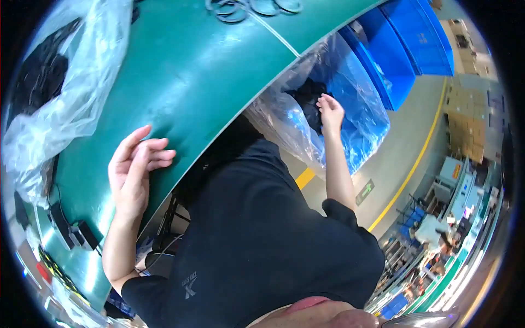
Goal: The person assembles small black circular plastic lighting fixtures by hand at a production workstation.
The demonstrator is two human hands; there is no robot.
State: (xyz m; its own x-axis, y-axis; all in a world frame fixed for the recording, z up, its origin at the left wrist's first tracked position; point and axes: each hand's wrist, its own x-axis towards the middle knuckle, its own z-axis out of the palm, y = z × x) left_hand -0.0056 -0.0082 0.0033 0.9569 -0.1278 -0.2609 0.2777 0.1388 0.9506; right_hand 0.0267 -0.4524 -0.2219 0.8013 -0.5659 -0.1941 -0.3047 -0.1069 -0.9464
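Observation:
My left hand (134, 172) hovers palm-inward over the green tabletop (186, 71), near its front edge. Its fingers are loosely bent and apart, and nothing is in them. To the right, my right hand (331, 113) reaches over a container lined with a clear plastic bag (358, 90). Its fingers are half bent, and I see nothing held between them. Black pieces (309, 98) lie inside the bag, just left of that hand's fingertips; their kind cannot be made out.
A large clear plastic bag (104, 60) with black items lies on the table's left side. Several dark ring-shaped pieces (229, 11) rest at the far edge. Blue bins (421, 38) stand beyond the lined container. Small black devices (74, 229) with cables sit at the lower left.

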